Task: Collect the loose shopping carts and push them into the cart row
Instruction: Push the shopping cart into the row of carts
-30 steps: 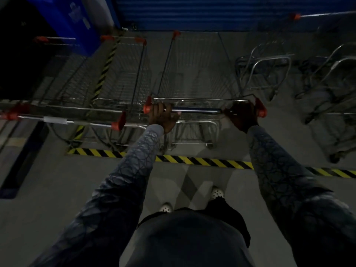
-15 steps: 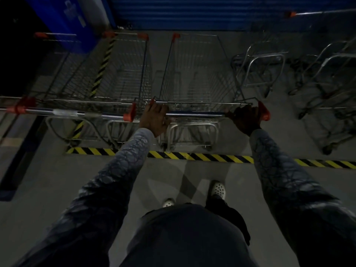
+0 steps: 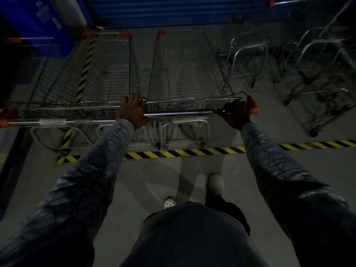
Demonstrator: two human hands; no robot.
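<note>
Grey concrete floor (image 3: 192, 170) runs, dimly lit, up to a blue ribbed wall (image 3: 173, 10) at its far edge, with a yellow-and-black hazard stripe (image 3: 202, 151) taped across it and a second stripe (image 3: 87, 60) leading away toward the wall. Just beyond the cross stripe stands the shopping cart (image 3: 185, 70), a wire basket with its nose toward the wall and its rear wheels close to the tape on the far side. Its handle bar (image 3: 179, 112) lies crosswise in front of the person. The left hand (image 3: 133, 110) is clenched round the bar's left end, fingers curled over the top. The right hand (image 3: 235, 114), deep in shadow, grasps the right end just beside the orange end cap (image 3: 252, 107). Both arms reach forward in patterned grey sleeves (image 3: 96, 170). A neighbouring cart (image 3: 107, 74) is parked close alongside on the left, parallel to the held one, its long handle (image 3: 52, 121) roughly in line with the held bar and its near end hidden behind the left hand. Further left, the orange corner of a third cart (image 3: 13, 41) shows in the dark under a blue box-like shape (image 3: 38, 20) at the floor's far left corner. On the right side of the floor stand bare tubular cart frames (image 3: 248, 58), the nearest close to the held cart's right flank. Two pale shoes (image 3: 169, 202) show on the near side of the tape, the right one ahead.
</note>
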